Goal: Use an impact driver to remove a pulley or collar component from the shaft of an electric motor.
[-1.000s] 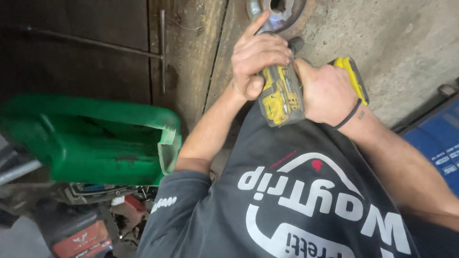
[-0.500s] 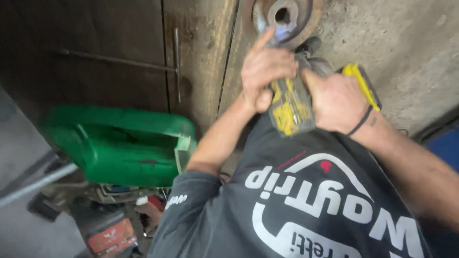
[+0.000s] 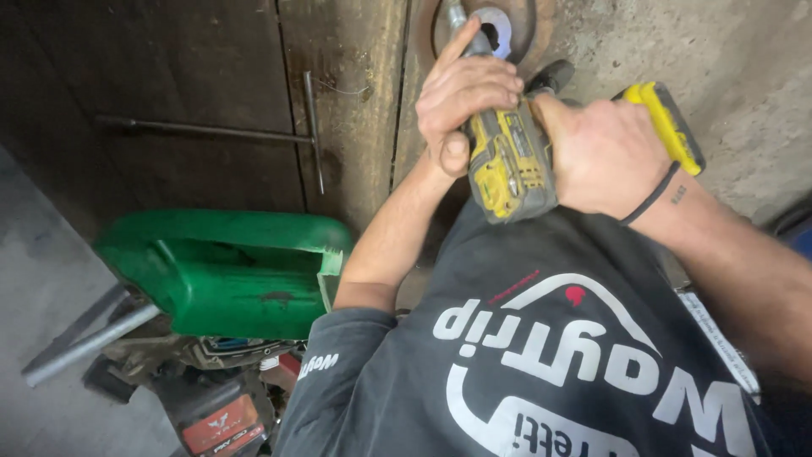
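Both my hands grip a yellow and grey cordless power tool held in front of my chest. My left hand wraps the tool's front body, its index finger stretched toward the tip. My right hand closes around the rear handle near the yellow battery end. The tool's nose points at a round rusty metal flange with a centre hole, set in the concrete surface at the top of the view. A black band circles my right wrist.
A green plastic canister lies at lower left. Below it sit a red and black tool case and clutter. A dark wooden panel with a thin metal rod fills the upper left. A grey pipe lies at far left.
The view has shifted slightly, so the hands, tool and green canister sit further right and lower in the frame. Both hands keep the same grip on the tool.
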